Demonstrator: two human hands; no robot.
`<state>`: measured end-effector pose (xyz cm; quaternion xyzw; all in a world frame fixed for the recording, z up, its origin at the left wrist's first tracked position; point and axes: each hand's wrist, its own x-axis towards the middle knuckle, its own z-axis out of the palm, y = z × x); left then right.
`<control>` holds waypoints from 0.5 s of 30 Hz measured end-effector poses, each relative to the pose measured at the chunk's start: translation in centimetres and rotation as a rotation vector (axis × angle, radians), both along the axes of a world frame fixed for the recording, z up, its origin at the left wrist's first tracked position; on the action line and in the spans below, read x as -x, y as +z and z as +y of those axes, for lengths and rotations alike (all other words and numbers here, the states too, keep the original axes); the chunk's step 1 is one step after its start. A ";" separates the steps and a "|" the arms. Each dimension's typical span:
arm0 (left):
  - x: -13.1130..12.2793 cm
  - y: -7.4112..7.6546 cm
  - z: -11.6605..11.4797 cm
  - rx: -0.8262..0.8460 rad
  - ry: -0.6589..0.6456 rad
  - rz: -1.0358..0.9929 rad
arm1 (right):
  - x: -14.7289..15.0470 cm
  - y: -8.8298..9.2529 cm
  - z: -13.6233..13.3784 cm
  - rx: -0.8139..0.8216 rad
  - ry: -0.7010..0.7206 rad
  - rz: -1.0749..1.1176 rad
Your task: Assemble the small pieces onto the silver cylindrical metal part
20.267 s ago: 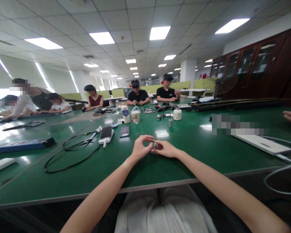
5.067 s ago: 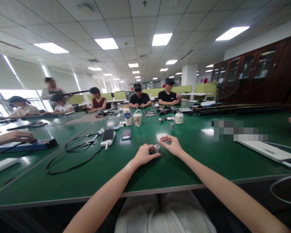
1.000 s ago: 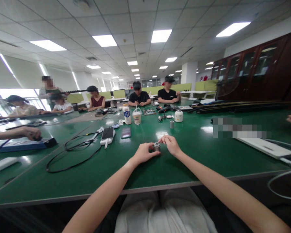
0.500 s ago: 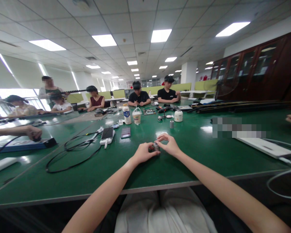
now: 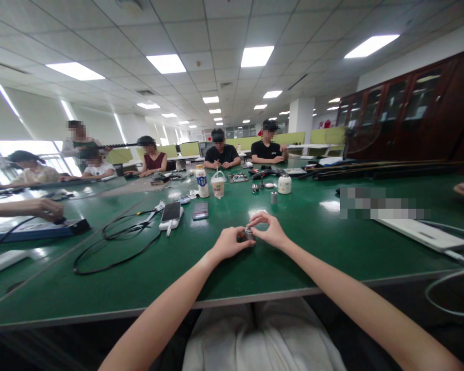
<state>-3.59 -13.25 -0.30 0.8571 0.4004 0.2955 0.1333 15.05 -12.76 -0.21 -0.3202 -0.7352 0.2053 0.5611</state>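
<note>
A small grey metal cylinder [image 5: 249,234] stands upright on the green table, near its front edge. My left hand [image 5: 231,243] is wrapped round it from the left, thumb in front and fingers behind. At the cylinder's top, the thumb and fingertips of my right hand [image 5: 268,231] are drawn together in a pinch. Whatever they hold there is too small and too covered to make out. Farther back stands a second grey metal cylinder [image 5: 274,198], apart from both hands.
Beyond my hands are a bottle [image 5: 202,181], a lidded plastic cup [image 5: 218,184] and a white jar [image 5: 284,184]. To the left lie a white device with a screen [image 5: 171,214] and a looped black cable [image 5: 75,265]. A white power bank [image 5: 421,230] lies right. Several people sit around the table.
My hands and the cylinder keep nearly the same position; the right fingers shift only slightly at its top. At the far left, another person's hand moves a little to the left.
</note>
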 end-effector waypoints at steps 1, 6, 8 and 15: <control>0.0 0.0 0.0 0.001 0.000 0.000 | 0.0 0.0 0.0 0.001 0.000 -0.001; -0.1 0.1 -0.1 0.002 -0.003 -0.001 | -0.2 0.0 0.2 0.014 -0.002 0.004; -0.1 0.1 -0.1 0.003 0.000 -0.001 | -0.2 0.0 0.2 0.024 0.000 0.008; 0.0 0.1 -0.1 0.007 0.005 0.004 | -0.2 -0.1 0.3 0.077 0.018 0.056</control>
